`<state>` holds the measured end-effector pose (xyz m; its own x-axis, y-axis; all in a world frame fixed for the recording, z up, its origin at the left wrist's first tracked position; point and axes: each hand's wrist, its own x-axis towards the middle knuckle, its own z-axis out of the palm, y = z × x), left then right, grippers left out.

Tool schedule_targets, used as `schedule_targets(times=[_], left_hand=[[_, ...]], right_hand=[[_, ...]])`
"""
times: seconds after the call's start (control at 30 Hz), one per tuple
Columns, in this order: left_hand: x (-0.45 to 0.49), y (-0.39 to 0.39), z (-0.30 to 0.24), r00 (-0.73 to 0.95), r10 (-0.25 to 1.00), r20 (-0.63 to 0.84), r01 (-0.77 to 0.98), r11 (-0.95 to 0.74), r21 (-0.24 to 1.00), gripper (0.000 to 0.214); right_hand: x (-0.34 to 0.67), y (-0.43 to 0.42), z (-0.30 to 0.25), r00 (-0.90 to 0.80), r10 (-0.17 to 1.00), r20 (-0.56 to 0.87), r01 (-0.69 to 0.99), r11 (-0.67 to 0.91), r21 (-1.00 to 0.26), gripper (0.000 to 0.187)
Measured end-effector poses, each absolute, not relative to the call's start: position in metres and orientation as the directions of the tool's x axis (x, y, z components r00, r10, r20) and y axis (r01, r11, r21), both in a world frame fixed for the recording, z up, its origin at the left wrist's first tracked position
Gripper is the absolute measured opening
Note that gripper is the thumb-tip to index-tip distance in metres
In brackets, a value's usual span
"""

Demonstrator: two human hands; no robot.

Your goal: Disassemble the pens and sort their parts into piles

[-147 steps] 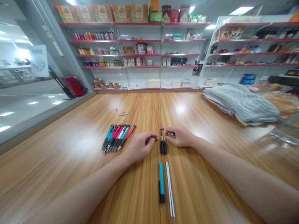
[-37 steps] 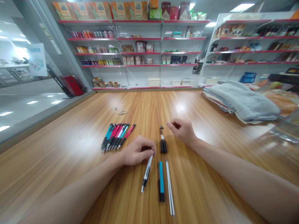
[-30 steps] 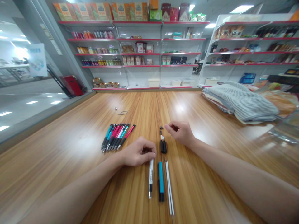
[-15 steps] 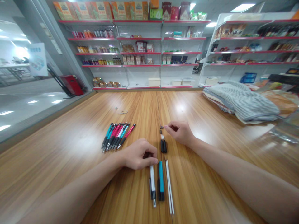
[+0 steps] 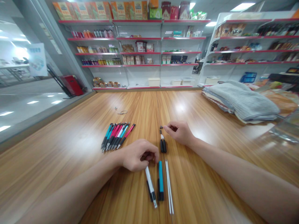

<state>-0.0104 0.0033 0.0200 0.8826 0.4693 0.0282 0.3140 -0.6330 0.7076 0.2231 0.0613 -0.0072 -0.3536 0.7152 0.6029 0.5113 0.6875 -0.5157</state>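
While white pen (image 5: 150, 184) by left hand (image 5: 139, 155), box lettering (image 5: 139, 7) illegible.

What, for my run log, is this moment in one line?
left hand: at white barrel, grip unclear | right hand: curled near small dark parts | blue barrel, white rods: side by side | pens: bunched left

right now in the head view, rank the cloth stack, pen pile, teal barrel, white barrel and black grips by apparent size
1. cloth stack
2. pen pile
3. teal barrel and white barrel: too alike to rank
4. black grips, together
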Motion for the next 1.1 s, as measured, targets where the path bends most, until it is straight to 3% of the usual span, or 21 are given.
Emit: schedule_targets(times=[0.13,0.2,0.3,0.47,0.7,1.1], left_hand=[[-0.012,0.005,0.027,0.878,0.477,-0.039,0.327,-0.538,0.777,0.018],[-0.014,0.006,0.033,0.896,0.438,-0.071,0.319,-0.525,0.789,0.025],[-0.016,0.007,0.044,0.919,0.381,-0.105,0.330,-0.592,0.735,0.041],[-0.013,0.003,0.049,0.922,0.355,-0.155,0.367,-0.671,0.644,0.033],[-0.010,0.000,0.041,0.911,0.405,-0.077,0.374,-0.734,0.567,0.027],[-0.010,0.003,0.033,0.899,0.438,0.010,0.342,-0.714,0.611,0.030]], right_hand=[[0.223,0.061,-0.006,-0.359,0.717,0.598,0.509,0.687,-0.518,0.032],[0.223,0.061,-0.006,-0.362,0.718,0.595,0.508,0.687,-0.519,0.032],[0.223,0.061,-0.007,-0.365,0.718,0.592,0.509,0.687,-0.519,0.032],[0.223,0.062,-0.008,-0.366,0.721,0.588,0.510,0.684,-0.521,0.032],[0.223,0.060,-0.006,-0.363,0.721,0.591,0.510,0.684,-0.522,0.033],[0.223,0.061,-0.007,-0.367,0.723,0.586,0.513,0.682,-0.521,0.032]])
